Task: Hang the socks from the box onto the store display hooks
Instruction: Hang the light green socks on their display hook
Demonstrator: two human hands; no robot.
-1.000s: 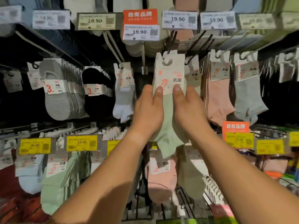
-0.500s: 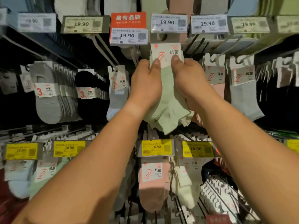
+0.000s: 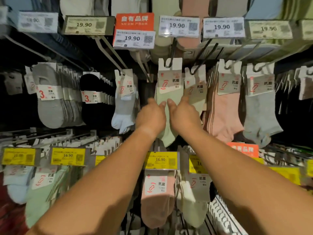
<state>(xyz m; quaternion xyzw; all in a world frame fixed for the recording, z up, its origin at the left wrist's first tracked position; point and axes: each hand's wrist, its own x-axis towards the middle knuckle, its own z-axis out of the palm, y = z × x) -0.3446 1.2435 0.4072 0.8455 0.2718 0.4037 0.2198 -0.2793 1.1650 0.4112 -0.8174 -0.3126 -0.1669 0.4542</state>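
Note:
A pack of pale green socks (image 3: 169, 99) with a white card header hangs from a dark metal display hook (image 3: 171, 55) in the middle row. My left hand (image 3: 150, 114) and my right hand (image 3: 183, 112) are side by side just below the card, in front of the sock's lower part. Their fingers are loosely extended and their tips lie at the sock fabric; neither hand grips it. The toe end of the sock shows between my wrists. The box is out of view.
Neighbouring hooks carry cream socks (image 3: 196, 89), pink socks (image 3: 225, 112), grey socks (image 3: 259, 116) and a light blue pair (image 3: 123, 114). Price tags (image 3: 177, 26) line the rail above, and yellow tags (image 3: 160, 160) the row below with more hanging socks.
The green socks were held up by both hands at the card and slid onto the hook. Now they hang by themselves, and both hands have dropped lower and let go.

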